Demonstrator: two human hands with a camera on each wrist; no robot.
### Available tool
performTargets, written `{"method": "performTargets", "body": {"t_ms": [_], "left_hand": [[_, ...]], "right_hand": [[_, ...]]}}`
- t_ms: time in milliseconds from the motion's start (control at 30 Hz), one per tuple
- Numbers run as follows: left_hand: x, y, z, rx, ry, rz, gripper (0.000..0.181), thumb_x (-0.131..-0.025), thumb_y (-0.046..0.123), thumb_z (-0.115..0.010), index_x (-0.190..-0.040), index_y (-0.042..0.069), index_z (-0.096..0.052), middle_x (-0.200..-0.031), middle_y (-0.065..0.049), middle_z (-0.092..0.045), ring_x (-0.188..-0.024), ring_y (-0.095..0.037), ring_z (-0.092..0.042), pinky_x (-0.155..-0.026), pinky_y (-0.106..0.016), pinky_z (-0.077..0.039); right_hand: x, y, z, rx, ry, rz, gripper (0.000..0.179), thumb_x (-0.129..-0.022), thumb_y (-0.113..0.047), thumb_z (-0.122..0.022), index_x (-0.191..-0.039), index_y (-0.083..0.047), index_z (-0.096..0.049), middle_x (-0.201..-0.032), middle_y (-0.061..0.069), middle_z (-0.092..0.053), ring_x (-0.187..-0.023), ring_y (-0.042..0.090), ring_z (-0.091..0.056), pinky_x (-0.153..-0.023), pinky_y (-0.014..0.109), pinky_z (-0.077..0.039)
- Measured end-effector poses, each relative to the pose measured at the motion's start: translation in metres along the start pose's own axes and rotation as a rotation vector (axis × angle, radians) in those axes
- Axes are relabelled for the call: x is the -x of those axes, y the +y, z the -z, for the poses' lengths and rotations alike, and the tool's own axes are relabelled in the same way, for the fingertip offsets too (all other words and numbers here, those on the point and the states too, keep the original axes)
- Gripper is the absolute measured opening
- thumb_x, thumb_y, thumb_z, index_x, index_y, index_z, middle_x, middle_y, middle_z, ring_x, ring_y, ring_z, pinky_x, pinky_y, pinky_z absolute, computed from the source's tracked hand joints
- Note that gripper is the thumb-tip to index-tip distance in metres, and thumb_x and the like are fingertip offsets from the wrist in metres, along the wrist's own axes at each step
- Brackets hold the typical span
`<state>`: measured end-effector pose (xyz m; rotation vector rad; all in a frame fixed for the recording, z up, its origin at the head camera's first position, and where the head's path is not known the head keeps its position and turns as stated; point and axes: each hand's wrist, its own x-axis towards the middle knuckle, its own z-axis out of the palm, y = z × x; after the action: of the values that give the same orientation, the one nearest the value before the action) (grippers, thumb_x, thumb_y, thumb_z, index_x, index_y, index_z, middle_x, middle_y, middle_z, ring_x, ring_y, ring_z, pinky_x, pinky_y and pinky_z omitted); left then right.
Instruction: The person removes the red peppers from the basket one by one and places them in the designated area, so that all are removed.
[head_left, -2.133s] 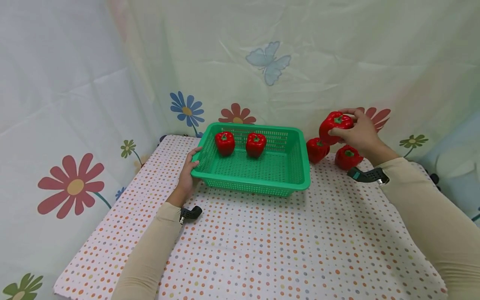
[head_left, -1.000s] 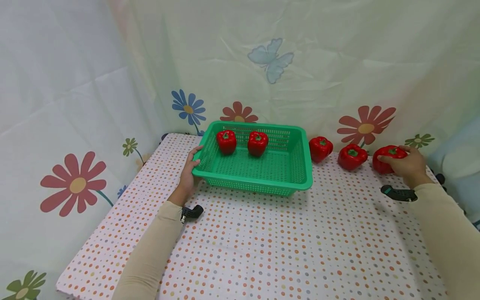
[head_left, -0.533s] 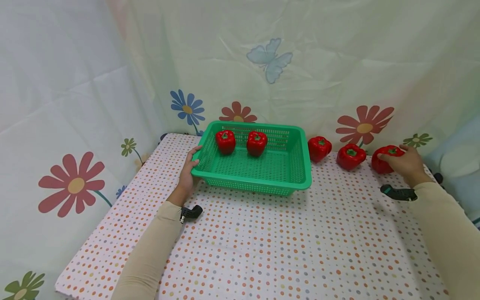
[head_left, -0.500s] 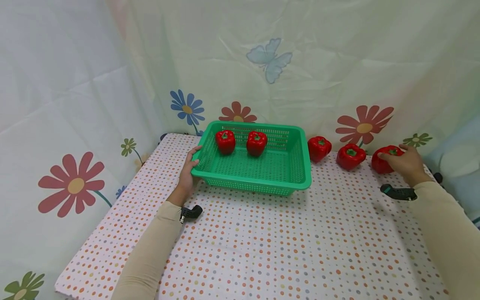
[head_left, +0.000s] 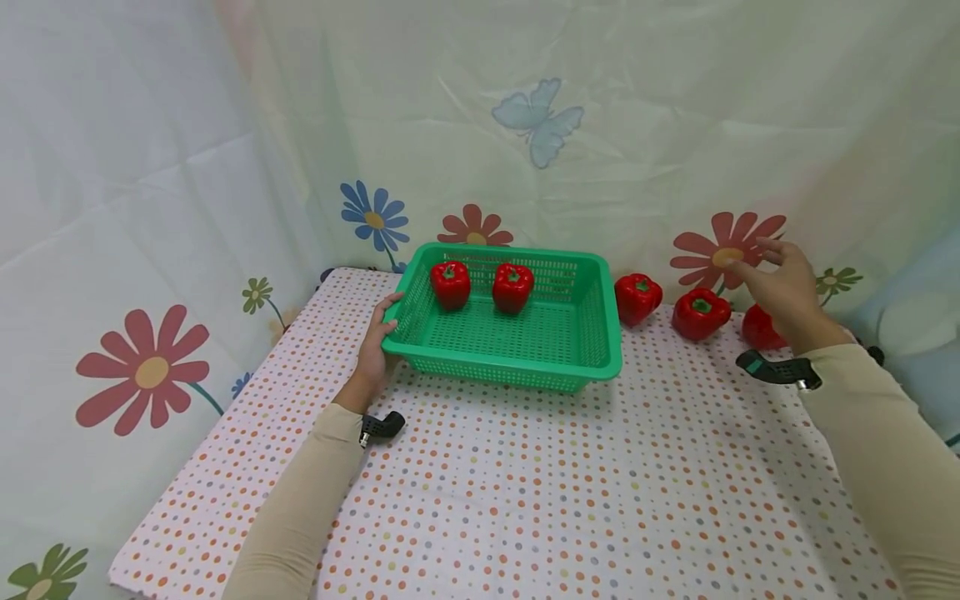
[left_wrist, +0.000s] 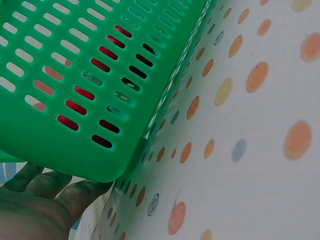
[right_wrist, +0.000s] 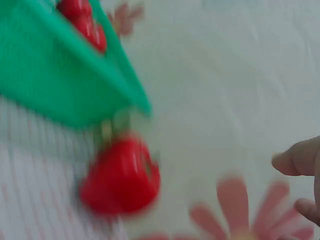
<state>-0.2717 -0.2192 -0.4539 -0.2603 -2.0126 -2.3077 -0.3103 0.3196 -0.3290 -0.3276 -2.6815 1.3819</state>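
My left hand [head_left: 372, 354] grips the left end of a green perforated plastic basket [head_left: 510, 373]; in the left wrist view its fingers [left_wrist: 50, 185] lie against the basket's corner. Inside the basket, toward the back, stand two red bell peppers, a left one [head_left: 451, 287] and a right one [head_left: 512, 290]. Three more red bell peppers line the table right of it: one by the basket [head_left: 637, 300], a middle one [head_left: 701, 316] and a far right one [head_left: 761, 331]. My right hand [head_left: 787, 287] hovers over the far right pepper, partly hiding it, with thumb and fingers apart and nothing held.
A white cloth with coloured dots covers the table [head_left: 487, 492]. Behind it hangs a pale curtain [head_left: 420, 125] printed with flowers and a butterfly. A black wrist camera mount [head_left: 776, 368] is on the right forearm, another camera mount [head_left: 383, 426] on the left.
The right hand carried a bell pepper rightward and set it at the row's right end. It has since let go and risen up and left. The left hand stays on the basket.
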Motion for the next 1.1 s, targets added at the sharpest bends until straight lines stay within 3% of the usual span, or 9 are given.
{"method": "performTargets", "body": {"t_ms": [233,367,467,633,767,1100], "left_hand": [[0.001,0.002,0.0,-0.007,0.001,0.0,0.055,-0.097,0.024,-0.03,-0.152,0.026,-0.027,-0.162,-0.003,-0.014,-0.146,-0.034,-0.021,-0.116,-0.061,-0.019],[0.001,0.001,0.002,-0.017,0.012,0.005,0.055,-0.097,0.025,-0.03,-0.152,0.027,-0.027,-0.163,-0.002,-0.013,-0.146,-0.034,-0.02,-0.116,-0.059,-0.018],[0.001,-0.001,0.003,-0.004,0.006,0.001,0.055,-0.098,0.024,-0.029,-0.153,0.025,-0.026,-0.163,-0.002,-0.013,-0.147,-0.033,-0.02,-0.116,-0.058,-0.018],[0.001,-0.002,0.003,0.041,-0.034,-0.034,0.056,-0.098,0.022,-0.03,-0.154,0.02,-0.023,-0.163,-0.004,-0.014,-0.148,-0.033,-0.019,-0.118,-0.058,-0.017],[-0.001,-0.003,0.003,0.054,-0.033,-0.04,0.056,-0.097,0.023,-0.031,-0.153,0.021,-0.025,-0.162,-0.004,-0.016,-0.147,-0.034,-0.022,-0.116,-0.059,-0.019],[-0.002,-0.006,0.004,0.029,-0.026,-0.043,0.056,-0.096,0.026,-0.032,-0.152,0.023,-0.026,-0.161,-0.004,-0.017,-0.146,-0.034,-0.024,-0.115,-0.061,-0.02]], "right_hand": [[0.013,-0.062,-0.053,-0.078,-0.255,0.151,0.087,-0.091,-0.046,-0.064,-0.159,-0.024,-0.015,-0.165,0.015,-0.015,-0.147,0.044,-0.024,-0.111,0.062,-0.031],[0.013,-0.089,-0.095,-0.194,-0.391,0.165,0.084,-0.093,-0.028,-0.067,-0.159,-0.019,-0.016,-0.165,0.016,-0.013,-0.149,0.041,-0.021,-0.115,0.059,-0.027],[0.011,-0.103,-0.128,-0.318,-0.471,0.116,0.084,-0.093,-0.016,-0.067,-0.159,-0.016,-0.015,-0.164,0.018,-0.012,-0.148,0.04,-0.024,-0.116,0.058,-0.026],[0.008,-0.118,-0.174,-0.438,-0.5,0.006,0.087,-0.091,-0.011,-0.067,-0.159,-0.018,-0.013,-0.162,0.018,-0.015,-0.146,0.038,-0.027,-0.112,0.063,-0.029],[0.004,-0.124,-0.202,-0.456,-0.501,-0.032,0.087,-0.089,-0.01,-0.068,-0.158,-0.021,-0.016,-0.164,0.013,-0.013,-0.149,0.036,-0.02,-0.112,0.065,-0.027],[-0.003,-0.12,-0.237,-0.346,-0.509,-0.025,0.082,-0.088,-0.005,-0.068,-0.156,-0.021,-0.024,-0.161,0.013,-0.021,-0.143,0.035,-0.032,-0.111,0.06,-0.033]]}}
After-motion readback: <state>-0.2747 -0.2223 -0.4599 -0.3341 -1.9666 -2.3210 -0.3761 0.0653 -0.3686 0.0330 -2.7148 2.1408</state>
